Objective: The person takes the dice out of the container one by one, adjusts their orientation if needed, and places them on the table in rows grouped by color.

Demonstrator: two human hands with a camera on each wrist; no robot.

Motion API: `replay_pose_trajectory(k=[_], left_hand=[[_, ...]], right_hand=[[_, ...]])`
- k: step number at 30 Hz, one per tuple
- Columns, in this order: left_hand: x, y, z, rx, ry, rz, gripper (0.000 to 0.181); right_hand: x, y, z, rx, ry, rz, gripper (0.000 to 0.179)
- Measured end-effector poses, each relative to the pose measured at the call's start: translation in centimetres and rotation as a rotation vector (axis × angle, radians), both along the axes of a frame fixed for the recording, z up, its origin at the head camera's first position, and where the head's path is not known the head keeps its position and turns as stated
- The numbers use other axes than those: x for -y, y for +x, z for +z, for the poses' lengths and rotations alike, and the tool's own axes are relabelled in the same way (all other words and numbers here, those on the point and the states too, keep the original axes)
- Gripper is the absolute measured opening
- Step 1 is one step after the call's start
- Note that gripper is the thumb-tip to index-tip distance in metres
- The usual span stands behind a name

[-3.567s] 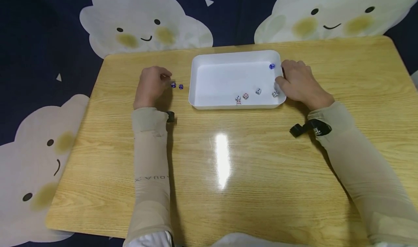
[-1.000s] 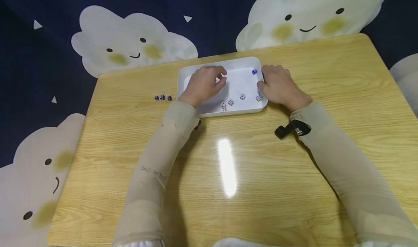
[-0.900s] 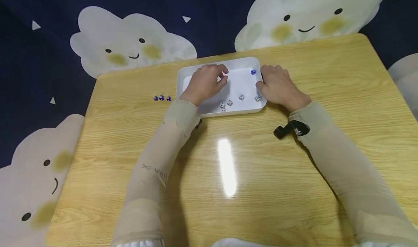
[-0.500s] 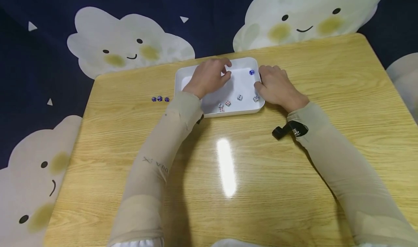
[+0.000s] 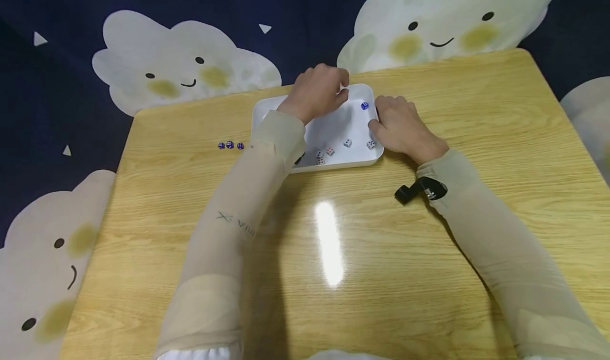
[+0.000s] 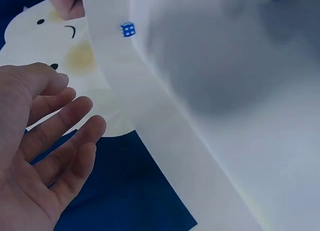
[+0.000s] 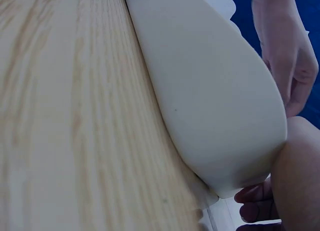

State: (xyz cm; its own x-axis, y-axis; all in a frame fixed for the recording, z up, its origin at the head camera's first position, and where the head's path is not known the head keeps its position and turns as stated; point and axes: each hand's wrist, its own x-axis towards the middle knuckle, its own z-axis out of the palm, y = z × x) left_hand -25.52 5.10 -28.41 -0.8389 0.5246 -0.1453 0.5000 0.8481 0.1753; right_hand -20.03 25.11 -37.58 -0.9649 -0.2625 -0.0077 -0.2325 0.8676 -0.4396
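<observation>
My left hand [image 5: 318, 92] is raised over the back of a white tray [image 5: 333, 164], its fingers loosely bent; in the left wrist view the left palm [image 6: 30, 176] shows nothing held. My right hand [image 5: 402, 124] grips the tray's right end, thumb over the rim. The right wrist view shows the tray's outer wall [image 7: 215, 91] and the right thumb [image 7: 300, 161] at its rim. Inside the tray a blue die [image 5: 364, 106] lies near the back right corner. Several white dice, one of them a white die [image 5: 347, 143], lie along the front side.
Three blue dice, the middle blue die [image 5: 230, 145] among them, sit in a row on the wooden table [image 5: 391, 275] left of the tray. A dark curtain with cloud figures [image 5: 190, 58] hangs behind the table's back edge.
My left hand has left the blue dice at the left, where a third one now shows, and moved right and back across the tray, rising lately. The right hand keeps its grip.
</observation>
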Motion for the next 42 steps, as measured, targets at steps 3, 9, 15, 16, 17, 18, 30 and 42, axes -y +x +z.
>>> replay_pose_trajectory(k=[3,9,15,16,17,18,30,42], left_hand=[[-0.7,-0.3,0.2,0.008,0.005,0.003,0.035],[-1.6,-0.4,-0.4,0.052,-0.051,-0.003,0.038],[-2.0,-0.2,-1.4,0.095,-0.063,0.006,0.040],[-2.0,-0.2,-1.6,0.102,-0.061,0.009,0.040],[-2.1,-0.2,-1.7,0.110,-0.059,0.008,0.040],[-2.2,-0.3,-1.9,0.115,-0.056,0.003,0.039],[-3.2,-0.6,-3.3,0.118,-0.103,-0.093,0.031],[-3.4,-0.5,-3.9,0.129,-0.074,-0.112,0.024]], right_hand=[[0.1,0.1,0.0,-0.005,-0.002,0.000,0.029],[0.6,0.3,0.1,-0.008,-0.019,0.008,0.031],[1.0,0.5,0.1,0.014,-0.025,0.011,0.031],[1.1,0.5,0.1,0.021,-0.027,0.012,0.032],[1.1,0.6,0.1,0.029,-0.027,0.012,0.032],[1.1,0.6,0.1,0.032,-0.026,0.009,0.033],[0.8,0.8,-0.1,-0.001,-0.034,0.009,0.031],[0.5,0.7,-0.4,-0.013,-0.021,0.011,0.028]])
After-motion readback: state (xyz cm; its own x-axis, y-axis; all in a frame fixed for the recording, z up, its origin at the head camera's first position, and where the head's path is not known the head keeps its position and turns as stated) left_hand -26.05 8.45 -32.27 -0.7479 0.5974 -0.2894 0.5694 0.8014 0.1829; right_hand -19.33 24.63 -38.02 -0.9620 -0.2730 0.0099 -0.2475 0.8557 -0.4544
